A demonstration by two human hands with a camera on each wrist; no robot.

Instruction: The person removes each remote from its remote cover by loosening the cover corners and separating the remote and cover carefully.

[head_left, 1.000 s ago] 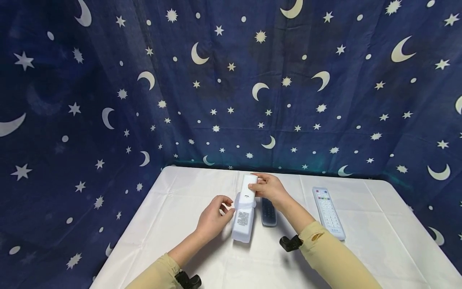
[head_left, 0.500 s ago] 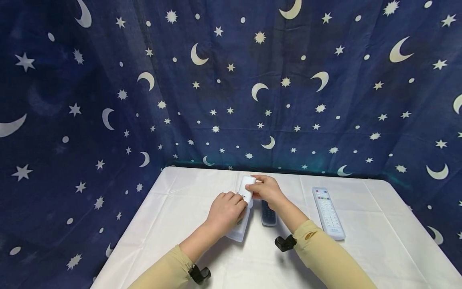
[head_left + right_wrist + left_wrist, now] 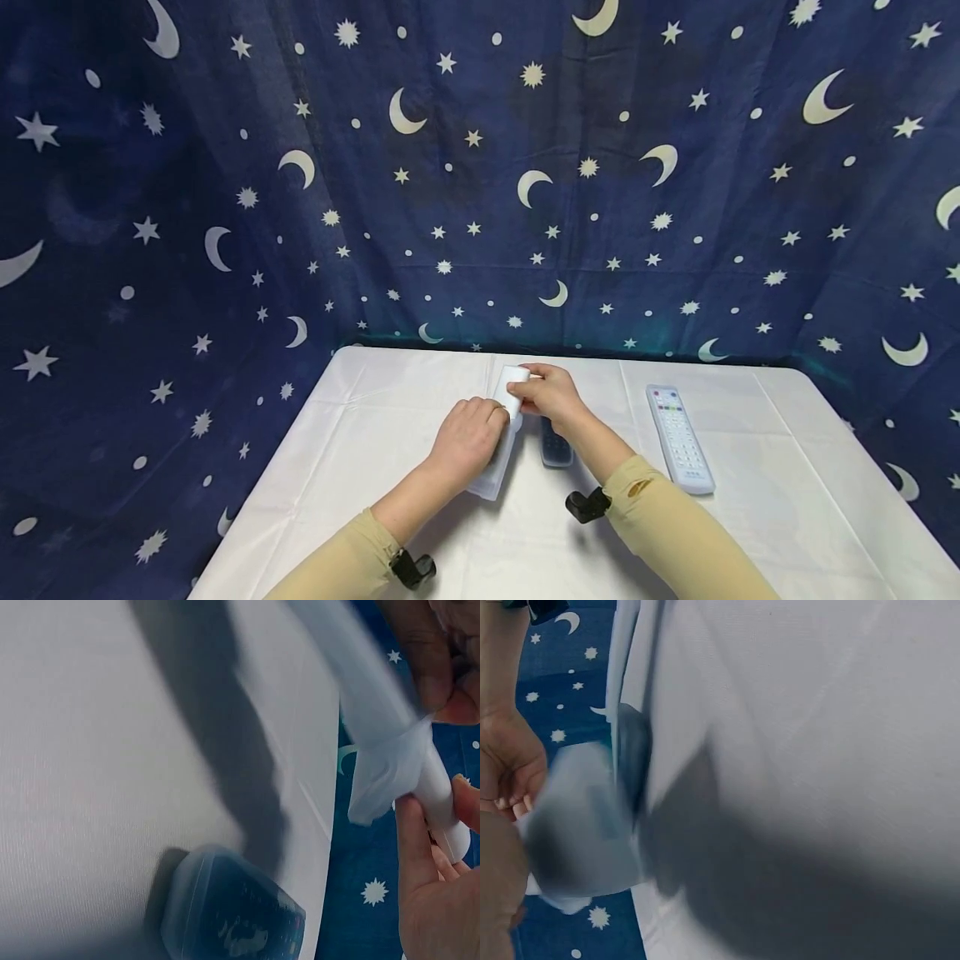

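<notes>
A white remote control (image 3: pixel 512 382) is held off the table, its lower part inside a translucent silicone cover (image 3: pixel 489 483). My right hand (image 3: pixel 553 398) grips the bare far end between thumb and fingers. My left hand (image 3: pixel 467 442) lies over the covered part; in the right wrist view its thumb and finger pinch the rim of the cover (image 3: pixel 390 769), which is folded back and bunched around the remote. The left wrist view shows the cover's near end (image 3: pixel 585 832), blurred. In the head view the left hand hides much of the cover.
A dark remote in a clear cover (image 3: pixel 556 448) lies on the white-clothed table (image 3: pixel 585 550), just right of the held one. Farther right lies a white remote with many buttons (image 3: pixel 681 442), also covered. A blue star-and-moon curtain (image 3: pixel 480 200) hangs behind and to the left.
My left hand has moved up and right from beside the cover and now pinches its rim. The remote has shifted slightly left and tilted a little, with the right hand still gripping its far end.
</notes>
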